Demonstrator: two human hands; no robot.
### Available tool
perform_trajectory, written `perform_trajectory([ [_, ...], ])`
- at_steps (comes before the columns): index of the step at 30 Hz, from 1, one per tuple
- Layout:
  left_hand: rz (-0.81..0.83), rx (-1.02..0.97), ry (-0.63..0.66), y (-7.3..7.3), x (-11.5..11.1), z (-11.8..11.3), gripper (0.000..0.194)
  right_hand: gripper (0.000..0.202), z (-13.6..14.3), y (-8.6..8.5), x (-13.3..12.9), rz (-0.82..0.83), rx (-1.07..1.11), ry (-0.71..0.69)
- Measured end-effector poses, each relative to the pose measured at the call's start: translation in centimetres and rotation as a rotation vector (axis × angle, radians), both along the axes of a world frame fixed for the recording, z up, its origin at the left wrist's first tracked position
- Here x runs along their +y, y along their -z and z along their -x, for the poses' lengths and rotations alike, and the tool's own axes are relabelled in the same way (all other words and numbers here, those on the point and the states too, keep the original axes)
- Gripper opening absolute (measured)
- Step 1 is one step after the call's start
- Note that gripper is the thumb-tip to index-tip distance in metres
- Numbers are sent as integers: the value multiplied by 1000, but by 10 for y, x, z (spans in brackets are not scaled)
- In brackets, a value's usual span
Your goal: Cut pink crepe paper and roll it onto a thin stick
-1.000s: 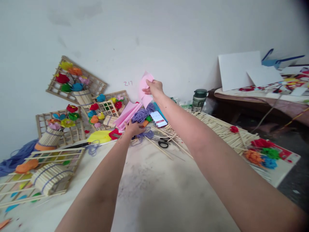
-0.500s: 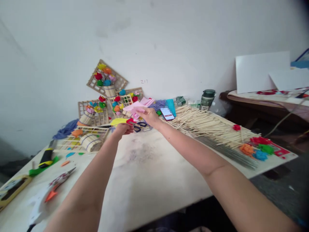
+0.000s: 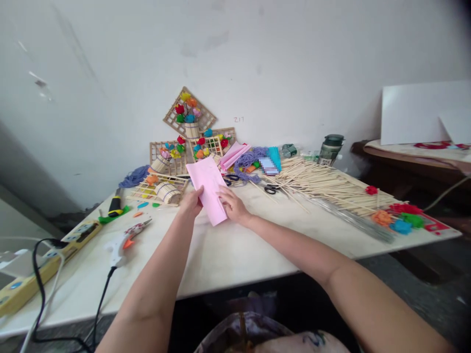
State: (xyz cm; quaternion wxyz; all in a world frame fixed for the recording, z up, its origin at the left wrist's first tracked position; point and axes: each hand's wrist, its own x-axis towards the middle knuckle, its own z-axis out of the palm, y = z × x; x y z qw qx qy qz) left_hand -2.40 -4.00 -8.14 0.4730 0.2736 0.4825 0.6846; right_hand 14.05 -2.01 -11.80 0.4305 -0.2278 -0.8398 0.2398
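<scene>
A flat pink sheet [image 3: 209, 190] lies between my hands at the middle of the table, its far end near the craft pieces. My left hand [image 3: 192, 202] pinches its left edge, the thumb on top. My right hand [image 3: 234, 206] rests at the right edge with its fingers spread, the fingertips touching the sheet. Beyond it is a folded pink bundle [image 3: 233, 156]. Dark-handled scissors [image 3: 231, 178] lie just past the sheet, and black scissors [image 3: 271, 188] are to the right of it.
Lattice panels with colourful flowers [image 3: 189, 115] stand against the wall. Wooden sticks [image 3: 320, 184], metal wires [image 3: 355, 223] and a dark bottle [image 3: 330, 148] are at the right. A glue gun [image 3: 119, 245], a cutter [image 3: 115, 206] and a power strip [image 3: 31, 282] lie at the left.
Both hands have come back nearer the body with a pink sheet, now spread flat between them. The right hand's fingers have opened. The view has shifted left, and the black scissors now show.
</scene>
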Motion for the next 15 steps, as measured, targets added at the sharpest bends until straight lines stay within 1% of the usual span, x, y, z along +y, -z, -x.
perform_trajectory([
  [2,-38,-15,17,4,-5,0,10,58,4,0,0,254,178,142],
  [4,-50,-8,29,9,-9,0,9,50,7,-4,1,529,319,208],
  [6,-46,10,32,13,-12,-1,10,44,9,-8,4,725,379,179],
  [7,-46,18,35,16,-13,-2,12,43,10,-10,6,781,381,137],
  [8,-48,23,40,18,-13,-4,14,43,11,-10,8,809,380,111],
  [9,-48,27,48,20,-14,-6,16,42,12,-9,11,802,379,110],
  [10,-48,26,59,21,-15,-8,18,39,14,-7,14,765,375,131],
  [12,-41,6,84,23,-16,-12,23,28,17,0,20,632,339,224],
  [13,-37,-15,100,23,-17,-14,25,26,19,4,23,573,327,237],
  [15,-35,-74,146,23,-19,-17,30,25,21,11,28,511,330,262],
])
